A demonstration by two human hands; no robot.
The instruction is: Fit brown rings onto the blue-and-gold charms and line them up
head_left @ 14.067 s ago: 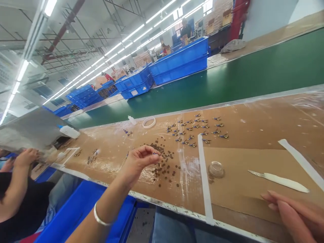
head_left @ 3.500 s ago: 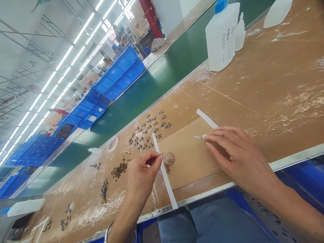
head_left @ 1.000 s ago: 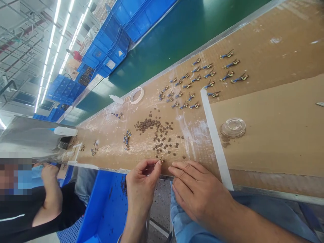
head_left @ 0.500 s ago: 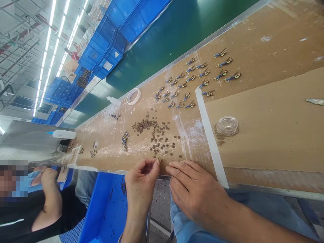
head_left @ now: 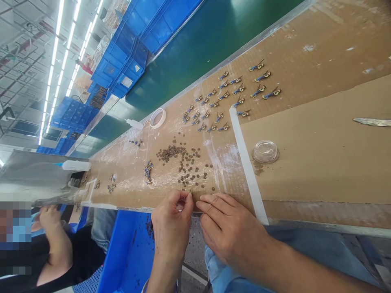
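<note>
My left hand (head_left: 172, 219) is closed at the table's front edge, thumb and forefinger pinched together. A tiny piece shows at the fingertips, too small and too covered to name. My right hand (head_left: 229, 224) rests beside it on the edge, fingers stretched out and close together, with nothing seen in it. Just beyond the fingertips lie many loose small brown discs (head_left: 191, 177), with a denser heap of brown discs (head_left: 170, 153) behind them. Farther back, small painted figurines (head_left: 224, 95) in blue and yellow lie in rows. A cluster of figurines (head_left: 148, 171) lies left of the heap.
A clear round plastic dish (head_left: 265, 151) stands right of a white tape strip (head_left: 246, 162). A tape roll (head_left: 158, 118) and small white bottle (head_left: 134, 123) lie at the back. Below is a blue bin (head_left: 128, 252). A co-worker's arm (head_left: 58, 244) is at left; blue crates (head_left: 122, 61) stand beyond.
The view has shifted slightly, so the table things appear a little farther left. Both hands keep nearly the same pose, the left still pinching and the right still resting on the edge.
</note>
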